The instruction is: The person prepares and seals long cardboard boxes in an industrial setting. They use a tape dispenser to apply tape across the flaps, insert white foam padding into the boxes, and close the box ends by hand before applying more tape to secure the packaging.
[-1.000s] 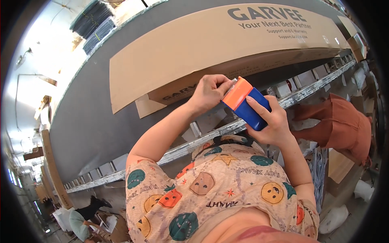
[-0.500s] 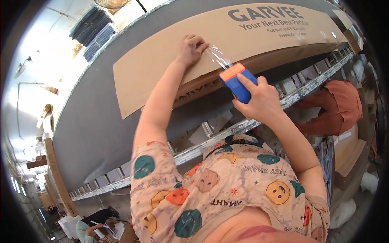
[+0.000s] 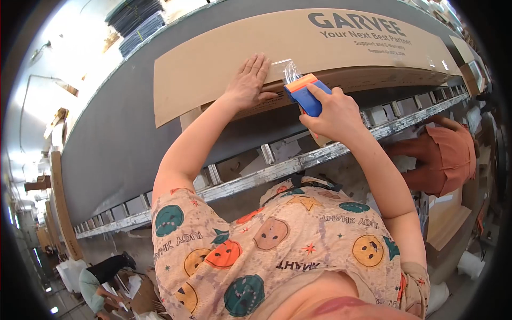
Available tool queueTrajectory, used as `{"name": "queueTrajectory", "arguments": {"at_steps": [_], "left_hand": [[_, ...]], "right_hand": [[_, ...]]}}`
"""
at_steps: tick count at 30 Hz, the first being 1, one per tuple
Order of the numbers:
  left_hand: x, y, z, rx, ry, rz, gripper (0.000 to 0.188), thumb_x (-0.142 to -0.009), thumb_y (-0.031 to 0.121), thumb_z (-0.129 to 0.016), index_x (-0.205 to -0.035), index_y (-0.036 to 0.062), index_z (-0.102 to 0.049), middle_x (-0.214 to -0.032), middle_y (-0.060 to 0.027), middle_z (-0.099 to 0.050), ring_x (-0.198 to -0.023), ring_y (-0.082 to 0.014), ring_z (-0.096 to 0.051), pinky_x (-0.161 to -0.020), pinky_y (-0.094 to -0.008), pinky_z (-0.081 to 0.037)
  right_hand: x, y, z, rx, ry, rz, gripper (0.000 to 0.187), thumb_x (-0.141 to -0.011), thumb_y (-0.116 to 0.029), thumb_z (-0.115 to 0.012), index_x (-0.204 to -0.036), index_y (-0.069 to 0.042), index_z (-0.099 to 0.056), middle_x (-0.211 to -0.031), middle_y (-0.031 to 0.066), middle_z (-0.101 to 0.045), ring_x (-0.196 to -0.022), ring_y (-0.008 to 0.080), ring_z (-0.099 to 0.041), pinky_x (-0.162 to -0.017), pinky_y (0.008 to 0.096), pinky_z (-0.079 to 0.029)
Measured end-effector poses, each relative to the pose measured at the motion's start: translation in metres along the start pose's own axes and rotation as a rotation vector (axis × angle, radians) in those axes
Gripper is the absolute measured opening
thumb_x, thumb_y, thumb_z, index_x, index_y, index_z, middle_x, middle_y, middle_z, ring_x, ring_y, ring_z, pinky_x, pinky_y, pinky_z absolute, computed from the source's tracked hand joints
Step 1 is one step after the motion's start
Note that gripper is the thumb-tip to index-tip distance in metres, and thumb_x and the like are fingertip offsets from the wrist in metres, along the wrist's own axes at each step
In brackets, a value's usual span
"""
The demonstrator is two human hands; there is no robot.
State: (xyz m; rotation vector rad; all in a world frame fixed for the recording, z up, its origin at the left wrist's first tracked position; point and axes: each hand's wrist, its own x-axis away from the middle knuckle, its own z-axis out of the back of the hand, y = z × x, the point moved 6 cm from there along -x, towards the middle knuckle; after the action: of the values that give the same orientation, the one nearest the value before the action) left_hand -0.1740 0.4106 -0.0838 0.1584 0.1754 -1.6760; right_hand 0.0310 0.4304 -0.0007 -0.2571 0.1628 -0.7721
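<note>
Now the left hand (image 3: 249, 82) lies flat, open, on a long brown cardboard box (image 3: 304, 48); by its near edge, the right hand (image 3: 337, 111) grips a blue-and-orange plastic tape dispenser (image 3: 308, 97) trailing clear shiny tape (image 3: 291, 71).

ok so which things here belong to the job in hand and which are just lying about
In use:
- orange-and-blue tape dispenser, in the right hand
- clear tape, between dispenser and box
- long cardboard box, left hand flat on it
- grey surface under the box

Seemingly just lying about:
- dark stack, upper left
- brown cardboard, lower right
- white bundle, lower right
</note>
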Motion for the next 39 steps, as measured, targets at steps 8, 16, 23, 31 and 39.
{"name": "queueTrajectory", "arguments": {"at_steps": [8, 16, 23, 31, 39], "left_hand": [[0.013, 0.002, -0.011, -0.056, 0.026, 0.036, 0.087, -0.085, 0.054, -0.058, -0.145, -0.0001, -0.026, -0.15, -0.0183, -0.028, -0.14, -0.0332, -0.025, -0.114, -0.0413, -0.021], [0.02, -0.01, -0.006, -0.104, 0.072, 0.041, 0.085, -0.085, 0.058, -0.054, -0.146, 0.005, -0.026, -0.149, -0.015, -0.03, -0.14, -0.0288, -0.026, -0.114, -0.0403, -0.021], [0.029, -0.014, -0.007, -0.156, 0.015, 0.015, 0.078, -0.089, 0.054, -0.05, -0.146, 0.0066, -0.026, -0.151, -0.0148, -0.028, -0.14, -0.0301, -0.025, -0.115, -0.0391, -0.02], [0.025, -0.016, 0.0, -0.168, -0.062, -0.421, 0.072, -0.094, 0.04, -0.048, -0.143, -0.0068, -0.023, -0.149, -0.0236, -0.026, -0.141, -0.0342, -0.022, -0.115, -0.04, -0.02], [0.01, -0.02, -0.002, 0.361, -0.047, -0.664, 0.068, -0.083, 0.019, -0.054, -0.143, -0.0004, -0.03, -0.15, -0.0182, -0.029, -0.142, -0.0291, -0.021, -0.117, -0.0381, -0.016]], "right_hand": [[0.043, 0.027, -0.071, -0.138, -0.295, -0.087, 0.061, -0.062, -0.046, -0.065, -0.112, -0.01, -0.066, -0.084, 0.0206, -0.067, -0.081, 0.0365, -0.066, -0.077, 0.0422, -0.053], [0.068, 0.039, -0.047, -0.238, -0.115, -0.096, 0.06, -0.062, -0.039, -0.07, -0.116, -0.013, -0.066, -0.085, 0.0229, -0.062, -0.078, 0.0376, -0.065, -0.074, 0.0433, -0.053], [0.066, 0.033, -0.025, -0.41, 0.05, -0.148, 0.068, -0.062, -0.036, -0.074, -0.121, -0.006, -0.062, -0.093, 0.0216, -0.066, -0.083, 0.0305, -0.067, -0.077, 0.0362, -0.052], [-0.011, 0.005, 0.059, -0.608, -0.148, -0.219, 0.056, -0.07, -0.022, -0.075, -0.12, 0.0, -0.062, -0.098, 0.0053, -0.066, -0.087, 0.0106, -0.059, -0.081, 0.025, -0.047], [-0.104, -0.098, 0.119, -0.622, -0.063, -0.581, 0.054, -0.069, -0.046, -0.068, -0.101, -0.003, -0.071, -0.097, 0.014, -0.069, -0.084, 0.0277, -0.065, -0.073, 0.0352, -0.052]]}}
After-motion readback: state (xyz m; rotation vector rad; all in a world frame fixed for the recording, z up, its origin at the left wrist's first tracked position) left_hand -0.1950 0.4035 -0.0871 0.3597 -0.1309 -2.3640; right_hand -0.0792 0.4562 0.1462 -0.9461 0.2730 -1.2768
